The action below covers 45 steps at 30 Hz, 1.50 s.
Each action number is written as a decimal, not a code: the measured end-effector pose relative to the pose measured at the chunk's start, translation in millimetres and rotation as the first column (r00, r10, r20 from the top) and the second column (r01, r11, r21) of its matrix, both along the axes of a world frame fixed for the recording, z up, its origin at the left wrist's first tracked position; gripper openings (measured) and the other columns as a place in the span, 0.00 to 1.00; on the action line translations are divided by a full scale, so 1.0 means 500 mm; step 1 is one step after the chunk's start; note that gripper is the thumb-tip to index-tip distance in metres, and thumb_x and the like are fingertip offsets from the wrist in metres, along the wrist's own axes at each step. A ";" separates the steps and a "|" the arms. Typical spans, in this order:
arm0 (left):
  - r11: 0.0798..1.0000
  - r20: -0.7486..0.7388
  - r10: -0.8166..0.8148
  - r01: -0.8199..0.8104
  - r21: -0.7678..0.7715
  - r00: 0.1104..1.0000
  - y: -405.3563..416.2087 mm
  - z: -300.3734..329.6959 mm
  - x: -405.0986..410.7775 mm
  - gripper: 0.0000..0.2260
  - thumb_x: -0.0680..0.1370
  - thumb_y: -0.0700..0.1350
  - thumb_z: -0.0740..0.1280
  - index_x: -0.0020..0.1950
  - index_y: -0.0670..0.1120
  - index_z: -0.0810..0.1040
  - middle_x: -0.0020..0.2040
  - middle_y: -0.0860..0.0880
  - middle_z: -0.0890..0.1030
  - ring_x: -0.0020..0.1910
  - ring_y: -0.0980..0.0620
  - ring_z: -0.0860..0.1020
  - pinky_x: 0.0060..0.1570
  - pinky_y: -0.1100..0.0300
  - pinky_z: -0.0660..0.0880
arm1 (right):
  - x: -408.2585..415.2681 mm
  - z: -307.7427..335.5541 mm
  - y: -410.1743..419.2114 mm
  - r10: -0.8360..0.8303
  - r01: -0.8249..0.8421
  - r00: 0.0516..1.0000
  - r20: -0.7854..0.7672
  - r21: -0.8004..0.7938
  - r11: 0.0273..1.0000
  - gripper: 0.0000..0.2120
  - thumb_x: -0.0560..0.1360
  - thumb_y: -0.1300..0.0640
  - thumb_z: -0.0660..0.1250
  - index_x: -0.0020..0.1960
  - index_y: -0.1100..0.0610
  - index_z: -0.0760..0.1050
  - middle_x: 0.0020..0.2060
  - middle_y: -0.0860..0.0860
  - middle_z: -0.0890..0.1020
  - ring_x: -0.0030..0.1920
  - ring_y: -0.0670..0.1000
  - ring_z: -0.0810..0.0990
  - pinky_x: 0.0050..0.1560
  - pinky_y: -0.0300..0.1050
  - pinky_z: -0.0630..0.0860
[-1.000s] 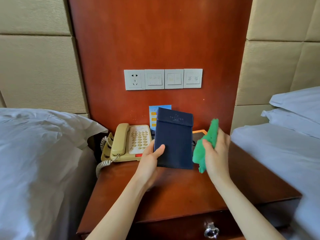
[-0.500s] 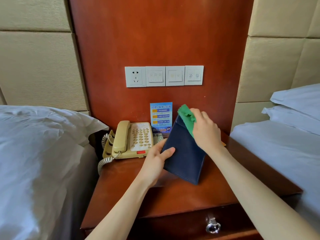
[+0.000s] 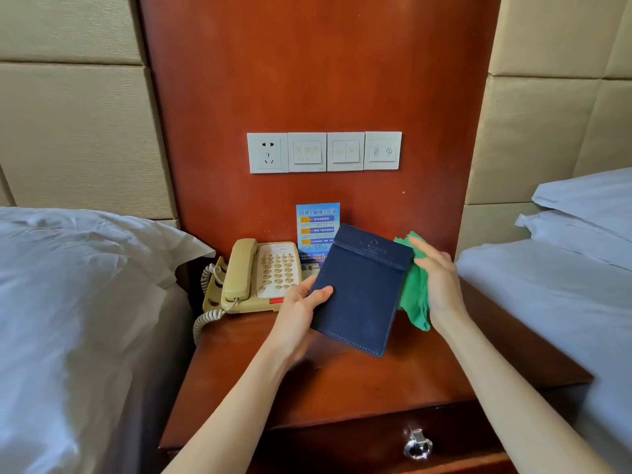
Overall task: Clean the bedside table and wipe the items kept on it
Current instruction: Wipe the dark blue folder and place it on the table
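Above the tabletop, mid-frame: left hand [image 3: 301, 309] gripping dark navy stitched leather folder [image 3: 359, 292] by its lower left edge, thumb curled over the front face, fingers behind. Folder lifted clear of the wood, tilted, flap end up toward the wall, embossed logo near the top. Right hand [image 3: 441, 285] just beside the folder's right edge, fingers fairly straight, pressing crumpled green cleaning cloth [image 3: 415, 292] against that edge; cloth bunched between palm and folder, tail hanging below the hand. Can't tell how much of the cloth lies behind the folder.

Below: reddish-brown wooden bedside table [image 3: 342, 381], bare glossy top, drawer front with shiny metal knob [image 3: 417, 446] at the bottom. Beige corded desk phone [image 3: 256, 278] at back left of the table, handset on cradle, coiled cord trailing off the left side. Blue printed notice card [image 3: 318, 227] upright against the wooden back panel, partly hidden by the folder. Row of white wall socket and switch plates [image 3: 324, 152] higher on the panel. White-sheeted beds [image 3: 85, 302] on either side, padded beige wall behind.
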<state>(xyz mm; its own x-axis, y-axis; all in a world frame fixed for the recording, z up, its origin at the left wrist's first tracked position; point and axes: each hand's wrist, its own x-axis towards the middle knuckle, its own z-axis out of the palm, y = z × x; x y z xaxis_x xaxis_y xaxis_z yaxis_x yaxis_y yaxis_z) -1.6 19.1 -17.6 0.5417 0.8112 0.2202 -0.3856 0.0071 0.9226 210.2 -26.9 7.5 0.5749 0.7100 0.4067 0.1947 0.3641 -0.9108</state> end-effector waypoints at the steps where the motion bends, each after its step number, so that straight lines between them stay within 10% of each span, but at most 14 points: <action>1: 1.000 -0.004 -0.017 0.017 -0.002 1.000 0.000 0.001 -0.001 0.13 0.78 0.40 0.64 0.61 0.46 0.80 0.59 0.41 0.82 0.59 0.40 0.80 0.58 0.47 0.75 | -0.003 0.004 -0.012 0.095 -0.095 0.995 0.042 -0.021 0.995 0.15 0.78 0.54 0.63 0.62 0.38 0.73 0.56 0.40 0.71 0.55 0.33 0.74 0.49 0.32 0.69; 4: 0.996 -0.011 -0.084 0.084 -0.006 0.996 0.000 0.005 -0.005 0.16 0.74 0.41 0.67 0.61 0.45 0.79 0.59 0.41 0.82 0.56 0.42 0.81 0.52 0.51 0.79 | -0.005 0.004 -0.031 0.189 -0.141 0.907 0.376 -0.152 0.978 0.27 0.71 0.46 0.72 0.66 0.36 0.65 0.58 0.36 0.69 0.55 0.31 0.72 0.50 0.33 0.73; 8: 0.994 -0.091 -0.105 0.107 0.019 0.990 -0.007 0.001 0.001 0.14 0.72 0.41 0.67 0.57 0.47 0.80 0.55 0.42 0.83 0.51 0.43 0.83 0.44 0.54 0.79 | -0.005 0.003 -0.040 0.222 -0.159 0.871 0.439 -0.177 0.971 0.23 0.72 0.50 0.71 0.65 0.40 0.68 0.60 0.41 0.74 0.59 0.41 0.75 0.54 0.42 0.78; 12: 0.989 -0.136 0.085 -0.067 0.130 0.987 -0.006 0.002 0.001 0.08 0.73 0.48 0.68 0.48 0.48 0.83 0.49 0.44 0.85 0.45 0.46 0.84 0.40 0.58 0.79 | -0.020 -0.002 -0.041 0.169 -0.064 0.762 0.626 -0.188 0.980 0.22 0.75 0.44 0.65 0.67 0.41 0.64 0.58 0.40 0.71 0.58 0.39 0.72 0.49 0.30 0.71; 17: 0.941 -0.168 0.208 -0.151 0.302 0.964 0.005 -0.009 -0.001 0.19 0.75 0.47 0.69 0.65 0.59 0.74 0.61 0.54 0.80 0.58 0.58 0.79 0.53 0.63 0.76 | -0.027 -0.004 -0.047 0.101 0.089 0.496 0.863 -0.166 0.982 0.25 0.75 0.37 0.55 0.65 0.51 0.68 0.57 0.45 0.72 0.54 0.45 0.74 0.50 0.40 0.73; 20: 0.935 -0.203 0.208 -0.134 0.329 0.957 0.011 -0.012 0.004 0.22 0.77 0.48 0.69 0.68 0.62 0.69 0.63 0.61 0.76 0.60 0.66 0.75 0.56 0.68 0.73 | -0.033 -0.008 -0.051 0.128 0.077 0.626 0.769 -0.225 0.971 0.25 0.73 0.35 0.52 0.59 0.50 0.72 0.52 0.44 0.76 0.53 0.45 0.74 0.51 0.41 0.72; 23: 0.943 -0.233 0.259 -0.193 0.270 0.937 0.009 -0.005 0.007 0.04 0.79 0.54 0.64 0.53 0.62 0.74 0.49 0.65 0.79 0.45 0.74 0.76 0.41 0.78 0.70 | -0.032 -0.006 -0.054 0.203 -0.014 0.784 0.587 -0.310 0.951 0.26 0.71 0.30 0.50 0.48 0.48 0.75 0.40 0.44 0.79 0.46 0.45 0.77 0.48 0.45 0.73; 26: 0.918 -0.207 0.321 -0.250 0.307 0.924 0.015 -0.008 0.008 0.11 0.81 0.55 0.61 0.43 0.53 0.76 0.40 0.59 0.80 0.39 0.67 0.77 0.41 0.72 0.72 | -0.037 0.001 -0.053 0.327 -0.083 0.816 0.477 -0.463 0.882 0.39 0.68 0.26 0.49 0.53 0.59 0.76 0.44 0.57 0.81 0.49 0.54 0.79 0.53 0.55 0.74; 28: 0.927 -0.201 0.314 -0.254 0.277 0.928 0.019 -0.010 0.008 0.14 0.81 0.55 0.61 0.47 0.46 0.77 0.43 0.54 0.82 0.43 0.60 0.78 0.47 0.63 0.74 | -0.040 0.008 -0.054 0.368 -0.139 0.856 0.362 -0.525 0.840 0.37 0.70 0.27 0.50 0.60 0.55 0.75 0.52 0.48 0.80 0.55 0.48 0.77 0.59 0.50 0.70; 33: 0.937 -0.147 0.306 -0.271 0.221 0.941 0.027 -0.015 0.009 0.17 0.80 0.56 0.62 0.48 0.41 0.76 0.41 0.53 0.81 0.41 0.59 0.78 0.43 0.65 0.74 | -0.052 0.015 -0.054 -0.052 0.063 0.973 0.225 -0.041 0.997 0.13 0.81 0.54 0.56 0.64 0.47 0.71 0.61 0.46 0.74 0.58 0.40 0.73 0.55 0.28 0.67; 37: 0.935 -0.123 0.338 -0.317 0.160 0.933 0.030 -0.017 0.013 0.17 0.80 0.53 0.64 0.31 0.52 0.72 0.32 0.56 0.78 0.32 0.61 0.75 0.33 0.69 0.72 | -0.097 -0.005 -0.077 -0.173 0.088 0.802 0.571 0.173 0.981 0.25 0.77 0.66 0.58 0.72 0.51 0.62 0.66 0.46 0.69 0.64 0.40 0.68 0.62 0.25 0.61; 41: 0.906 -0.050 0.402 -0.390 0.161 0.914 0.032 -0.016 0.013 0.16 0.81 0.49 0.63 0.33 0.50 0.70 0.29 0.58 0.76 0.30 0.62 0.73 0.32 0.69 0.71 | -0.139 -0.042 -0.069 -0.089 0.134 0.344 0.935 0.045 0.990 0.22 0.75 0.67 0.62 0.68 0.57 0.71 0.69 0.50 0.72 0.64 0.56 0.68 0.67 0.49 0.67; 45: 0.900 -0.031 0.406 -0.394 0.185 0.913 0.032 -0.020 0.007 0.15 0.82 0.48 0.61 0.35 0.49 0.66 0.28 0.58 0.73 0.29 0.60 0.71 0.32 0.66 0.69 | -0.159 -0.052 -0.058 0.133 -0.029 0.373 0.918 -0.132 0.991 0.23 0.78 0.67 0.58 0.71 0.52 0.68 0.70 0.44 0.70 0.67 0.50 0.64 0.67 0.36 0.58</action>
